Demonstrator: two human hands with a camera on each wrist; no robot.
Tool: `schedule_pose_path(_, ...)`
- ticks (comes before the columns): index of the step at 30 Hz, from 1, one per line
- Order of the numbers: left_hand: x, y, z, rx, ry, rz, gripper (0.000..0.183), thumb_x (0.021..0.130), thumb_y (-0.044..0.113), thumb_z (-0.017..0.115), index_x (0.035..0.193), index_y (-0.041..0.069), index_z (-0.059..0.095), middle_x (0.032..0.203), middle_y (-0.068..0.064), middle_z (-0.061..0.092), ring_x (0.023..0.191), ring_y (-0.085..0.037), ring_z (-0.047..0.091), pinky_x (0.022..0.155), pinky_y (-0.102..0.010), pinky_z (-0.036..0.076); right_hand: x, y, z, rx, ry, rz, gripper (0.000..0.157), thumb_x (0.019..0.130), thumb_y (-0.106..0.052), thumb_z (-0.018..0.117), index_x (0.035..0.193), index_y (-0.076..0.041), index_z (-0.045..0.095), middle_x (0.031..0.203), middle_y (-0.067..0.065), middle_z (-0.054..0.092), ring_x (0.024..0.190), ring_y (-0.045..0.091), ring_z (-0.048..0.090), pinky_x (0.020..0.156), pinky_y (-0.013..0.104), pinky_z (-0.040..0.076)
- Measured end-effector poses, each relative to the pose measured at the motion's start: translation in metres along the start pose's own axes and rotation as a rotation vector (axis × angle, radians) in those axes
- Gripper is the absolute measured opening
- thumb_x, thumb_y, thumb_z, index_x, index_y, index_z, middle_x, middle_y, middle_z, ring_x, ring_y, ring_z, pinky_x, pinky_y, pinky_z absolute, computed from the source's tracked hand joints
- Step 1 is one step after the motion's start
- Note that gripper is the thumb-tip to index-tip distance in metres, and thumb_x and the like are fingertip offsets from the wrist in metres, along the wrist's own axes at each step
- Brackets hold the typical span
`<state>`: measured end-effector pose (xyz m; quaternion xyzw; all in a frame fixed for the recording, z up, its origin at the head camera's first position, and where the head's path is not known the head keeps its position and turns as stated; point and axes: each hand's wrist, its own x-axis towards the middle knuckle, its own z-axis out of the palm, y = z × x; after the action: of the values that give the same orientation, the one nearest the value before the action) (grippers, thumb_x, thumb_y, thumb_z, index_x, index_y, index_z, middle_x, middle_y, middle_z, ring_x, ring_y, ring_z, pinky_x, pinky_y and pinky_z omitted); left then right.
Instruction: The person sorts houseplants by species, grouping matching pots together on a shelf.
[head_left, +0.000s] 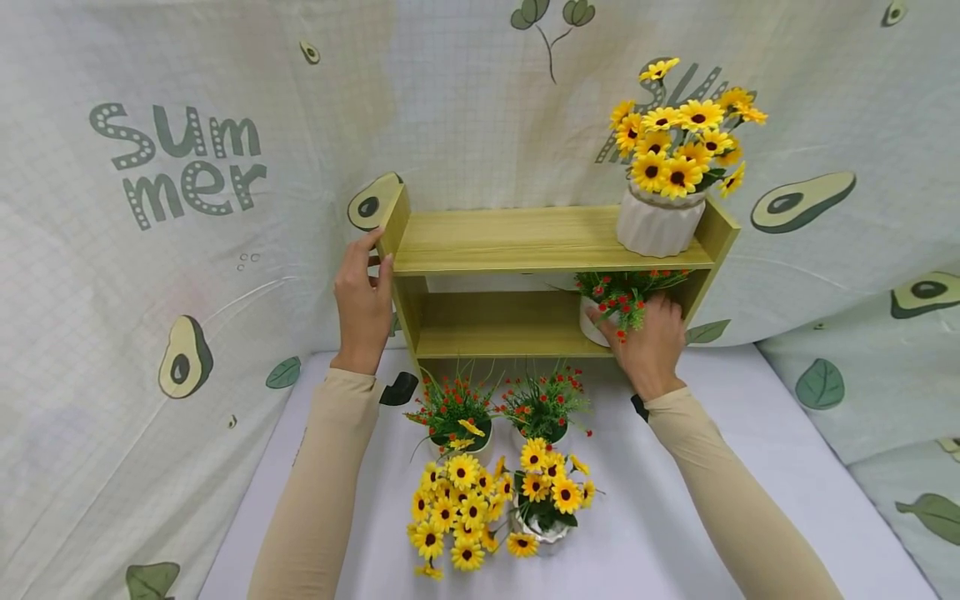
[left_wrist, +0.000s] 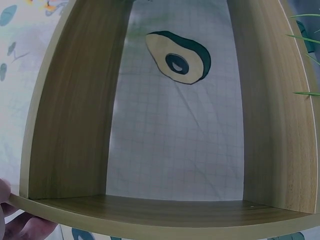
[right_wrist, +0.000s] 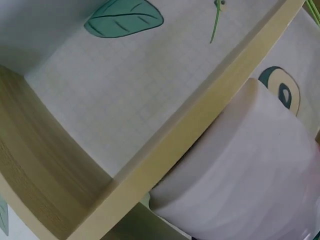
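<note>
Holding the red-flower pot (head_left: 589,328) with the right hand (head_left: 654,348), low in the wooden shelf (head_left: 510,237) at three o'clock. Pinching the shelf's side with the left hand (head_left: 362,300) at nine o'clock.

Through my head feed I watch a cloth-walled booth (head_left: 847,275), wider building unclear to me, avocado-print fabric (head_left: 247,75) with "summer" lettering (head_left: 180,142) behind and beside the wooden shelf (head_left: 510,242), white tabletop (head_left: 622,517) beneath it, potted flowers (head_left: 461,508) before it
</note>
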<state>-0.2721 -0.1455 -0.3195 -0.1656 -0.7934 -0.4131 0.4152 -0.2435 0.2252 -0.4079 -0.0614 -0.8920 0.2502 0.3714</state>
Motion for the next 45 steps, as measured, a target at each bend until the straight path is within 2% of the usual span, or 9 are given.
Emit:
schedule_pose_path(4,0.001,-0.001,0.001,0.003,0.004,0.005,0.036,0.107,0.006,0.061,0.143,-0.001,0.061,0.131,-0.023,0.066,0.104,-0.039,0.068,0.073,-0.044,0.057,0.001,0.001,0.003,0.008,0.007,0.007,0.085,0.079,-0.055,0.087,0.107,0.019,0.058,0.099,0.040,0.060,0.094,0.060,0.058,0.079,0.073,0.049)
schedule_pose_path(13,-0.001,-0.003,0.001,-0.003,0.001,-0.007,0.036,0.108,0.007,0.061,0.143,0.000,0.061,0.130,-0.023,0.066,0.105,-0.039,0.067,0.074,-0.043,0.056,0.001,0.003,0.006,0.041,-0.004,-0.038,0.081,0.082,-0.049,0.087,0.111,0.021,0.057,0.100,0.043,0.058,0.095,0.064,0.056,0.082,0.075,0.047)
schedule_pose_path(20,-0.002,-0.003,0.000,-0.005,-0.002,-0.005,0.037,0.108,0.008,0.060,0.144,0.000,0.060,0.130,-0.024,0.066,0.104,-0.040,0.067,0.074,-0.043,0.057,-0.001,0.002,0.005,0.076,-0.045,-0.074,0.077,0.086,-0.040,0.087,0.121,0.021,0.054,0.108,0.045,0.055,0.099,0.065,0.053,0.090,0.075,0.044)
schedule_pose_path(24,-0.002,-0.002,0.000,-0.010,0.006,-0.012,0.036,0.108,0.007,0.061,0.143,0.000,0.061,0.129,-0.023,0.066,0.104,-0.039,0.068,0.073,-0.044,0.056,-0.010,0.003,0.002,0.107,-0.081,-0.013,0.082,0.089,-0.035,0.087,0.136,0.019,0.048,0.125,0.044,0.053,0.114,0.062,0.052,0.096,0.073,0.044)
schedule_pose_path(27,-0.002,-0.001,0.001,-0.008,0.010,-0.010,0.036,0.107,0.006,0.062,0.142,0.000,0.062,0.129,-0.022,0.067,0.103,-0.039,0.068,0.072,-0.043,0.056,-0.022,0.005,-0.002,0.108,-0.090,0.042,0.096,0.090,-0.034,0.086,0.153,0.016,0.034,0.145,0.041,0.046,0.133,0.057,0.045,0.106,0.071,0.042)
schedule_pose_path(30,-0.002,-0.001,0.001,-0.007,0.011,-0.007,0.036,0.107,0.006,0.062,0.142,0.000,0.062,0.129,-0.022,0.067,0.103,-0.038,0.068,0.073,-0.043,0.056,-0.040,0.008,-0.007,0.107,-0.064,0.026,0.104,0.089,-0.031,0.087,0.160,0.012,0.026,0.155,0.037,0.039,0.143,0.052,0.038,0.113,0.067,0.038)
schedule_pose_path(32,-0.001,-0.002,0.002,-0.010,0.011,-0.006,0.036,0.107,0.006,0.062,0.142,0.000,0.062,0.129,-0.022,0.067,0.104,-0.038,0.068,0.073,-0.044,0.056,-0.053,0.011,-0.010,0.118,-0.038,-0.023,0.102,0.087,-0.029,0.089,0.160,0.010,0.029,0.153,0.036,0.041,0.142,0.052,0.039,0.116,0.066,0.035)
schedule_pose_path(37,-0.001,-0.001,0.001,-0.013,0.008,0.005,0.036,0.108,0.009,0.062,0.143,0.000,0.061,0.130,-0.022,0.067,0.104,-0.039,0.067,0.073,-0.044,0.056,-0.093,0.022,-0.013,0.126,-0.015,-0.139,0.092,0.081,-0.023,0.092,0.150,0.013,0.042,0.142,0.035,0.050,0.127,0.055,0.046,0.108,0.065,0.040)
schedule_pose_path(45,-0.001,0.000,0.001,-0.020,0.013,0.005,0.036,0.107,0.007,0.062,0.142,-0.001,0.061,0.130,-0.023,0.066,0.103,-0.039,0.067,0.073,-0.043,0.056,-0.152,0.041,-0.011,0.070,-0.152,-0.185,0.073,0.079,-0.015,0.093,0.137,0.011,0.057,0.128,0.030,0.064,0.113,0.050,0.061,0.092,0.063,0.052)
